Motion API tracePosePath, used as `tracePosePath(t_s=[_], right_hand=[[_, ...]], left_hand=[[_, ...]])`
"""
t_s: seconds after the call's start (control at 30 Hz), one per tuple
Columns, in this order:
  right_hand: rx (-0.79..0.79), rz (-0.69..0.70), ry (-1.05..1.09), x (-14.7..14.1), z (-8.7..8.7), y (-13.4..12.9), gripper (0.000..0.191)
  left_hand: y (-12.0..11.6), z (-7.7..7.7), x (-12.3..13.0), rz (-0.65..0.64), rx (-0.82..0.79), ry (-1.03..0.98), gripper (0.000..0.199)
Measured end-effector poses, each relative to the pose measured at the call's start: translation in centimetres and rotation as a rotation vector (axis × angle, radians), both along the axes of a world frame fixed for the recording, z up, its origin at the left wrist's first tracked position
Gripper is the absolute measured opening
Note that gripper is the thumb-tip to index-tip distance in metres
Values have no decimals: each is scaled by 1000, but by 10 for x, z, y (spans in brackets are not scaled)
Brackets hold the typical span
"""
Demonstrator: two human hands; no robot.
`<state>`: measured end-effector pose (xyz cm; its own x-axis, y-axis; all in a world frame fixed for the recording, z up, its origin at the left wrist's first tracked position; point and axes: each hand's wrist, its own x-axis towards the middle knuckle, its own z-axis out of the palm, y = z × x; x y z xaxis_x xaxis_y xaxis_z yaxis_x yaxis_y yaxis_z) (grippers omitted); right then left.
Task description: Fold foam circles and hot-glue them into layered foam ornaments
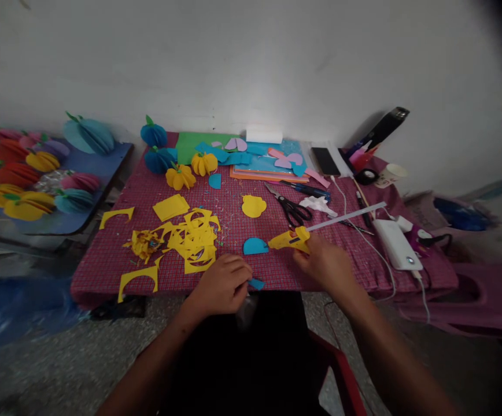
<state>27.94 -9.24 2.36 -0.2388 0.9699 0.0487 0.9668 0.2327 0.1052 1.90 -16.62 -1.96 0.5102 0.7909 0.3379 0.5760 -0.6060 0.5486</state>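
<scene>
My right hand (323, 260) is wrapped round the handle of a yellow glue gun (288, 240), a long pale glue stick (349, 216) running out of its back. The gun's nozzle points left, at the right end of a folded blue paper half-circle (255, 246) lying on the cloth. At the table's front edge my left hand (225, 283) is closed, with a small blue paper piece (256, 283) sticking out past its fingertips. Left of that hand lies a heap of yellow paper offcuts (194, 240). A round yellow paper cutout (254, 205) is beyond the half-circle.
Black scissors (292, 209), a phone (325, 161) and a white power bank (396, 244) with cables stand to the right. Yellow paper pumpkins (204, 164) and coloured sheets (272, 173) are at the back. More paper pumpkins cover a blue table (107, 173) at left.
</scene>
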Motion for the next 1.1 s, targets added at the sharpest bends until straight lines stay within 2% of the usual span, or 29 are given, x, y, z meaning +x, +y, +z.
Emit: tracePosePath(t_s=[0.37, 1.1], right_hand=[[10, 50, 23, 1, -2, -7, 35], [-18, 121, 74, -31, 0, -9, 31]], left_hand=[[0, 1, 0, 1, 0, 14, 13], [0, 2, 0, -1, -8, 12, 11]])
